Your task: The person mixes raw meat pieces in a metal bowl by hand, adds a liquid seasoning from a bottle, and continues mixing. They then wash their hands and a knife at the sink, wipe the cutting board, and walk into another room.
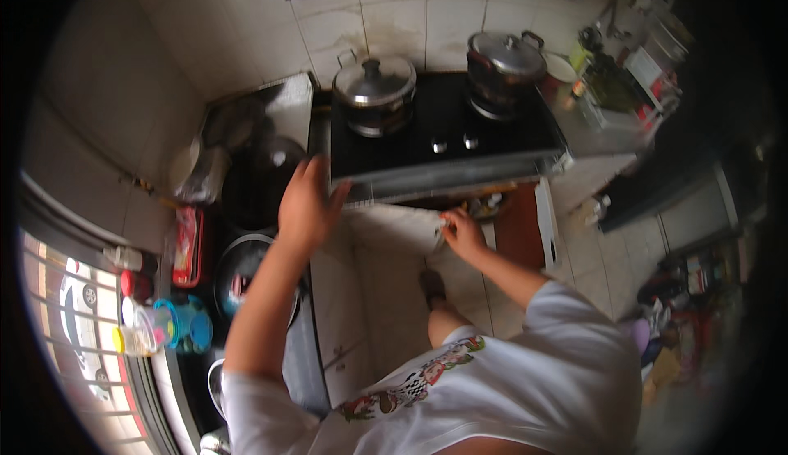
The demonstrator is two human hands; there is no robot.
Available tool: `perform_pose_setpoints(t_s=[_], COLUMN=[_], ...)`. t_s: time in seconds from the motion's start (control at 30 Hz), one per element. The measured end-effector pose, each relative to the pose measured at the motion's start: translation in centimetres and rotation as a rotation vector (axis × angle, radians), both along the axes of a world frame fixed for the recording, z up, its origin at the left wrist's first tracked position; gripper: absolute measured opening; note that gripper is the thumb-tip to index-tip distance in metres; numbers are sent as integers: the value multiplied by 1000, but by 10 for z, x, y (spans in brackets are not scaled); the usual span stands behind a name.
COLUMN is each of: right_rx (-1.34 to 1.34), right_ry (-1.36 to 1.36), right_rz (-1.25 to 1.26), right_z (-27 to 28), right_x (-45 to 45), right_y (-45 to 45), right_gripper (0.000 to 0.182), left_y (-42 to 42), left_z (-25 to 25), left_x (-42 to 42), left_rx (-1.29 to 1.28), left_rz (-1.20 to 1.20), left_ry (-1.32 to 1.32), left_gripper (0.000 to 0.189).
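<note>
My right hand (pixel 465 231) holds the edge of a white cabinet door (pixel 394 227), which stands open below the gas stove (pixel 425 147). Behind that door the cabinet shows some small items (pixel 489 204), too blurred to name. Over the counter corner, left of the stove, my left hand (pixel 306 212) is raised with thumb and fingers apart and nothing in it. Close by it is a dark domed lid or pan (pixel 261 175). On the left burner sits a lidded metal pot (pixel 375 95); a second lidded pot (pixel 508 64) is on the right burner.
A black pan (pixel 237 264) lies on the left counter beside a red plastic tray (pixel 188 246). Plastic jars and a blue container (pixel 181 326) line the barred window. Right of the stove, a cluttered counter (pixel 606 132) holds a dish rack. A reddish-brown panel (pixel 520 227) adjoins the cabinet opening.
</note>
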State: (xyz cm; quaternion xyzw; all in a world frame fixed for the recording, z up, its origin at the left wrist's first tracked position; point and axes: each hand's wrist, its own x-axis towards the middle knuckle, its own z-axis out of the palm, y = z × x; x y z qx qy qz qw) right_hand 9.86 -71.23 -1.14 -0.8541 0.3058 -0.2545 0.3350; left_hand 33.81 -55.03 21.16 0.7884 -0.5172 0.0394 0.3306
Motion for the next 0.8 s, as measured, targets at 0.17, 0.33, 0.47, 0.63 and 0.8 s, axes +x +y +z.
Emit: perform_pose_setpoints(t_s=[0.17, 0.33, 0.47, 0.63, 0.8], right_rx=[13, 81, 95, 27, -8], right_ry=[-52, 25, 53, 15, 290], right_rz=[128, 20, -4, 26, -111], right_z=[-9, -16, -3, -2, 1], right_x=[-13, -66, -66, -13, 61], right_y=[-70, -120, -143, -185, -229], right_gripper=[24, 27, 27, 25, 31], left_y=[-309, -395, -413, -367, -251], left_z=[-35, -78, -75, 16, 77], left_x=[121, 181, 194, 245, 267], left_rx=[458, 777, 758, 303, 249], left_rz=[209, 129, 180, 148, 209], left_ry=[-238, -61, -177, -267, -231], left_gripper=[73, 65, 55, 42, 38])
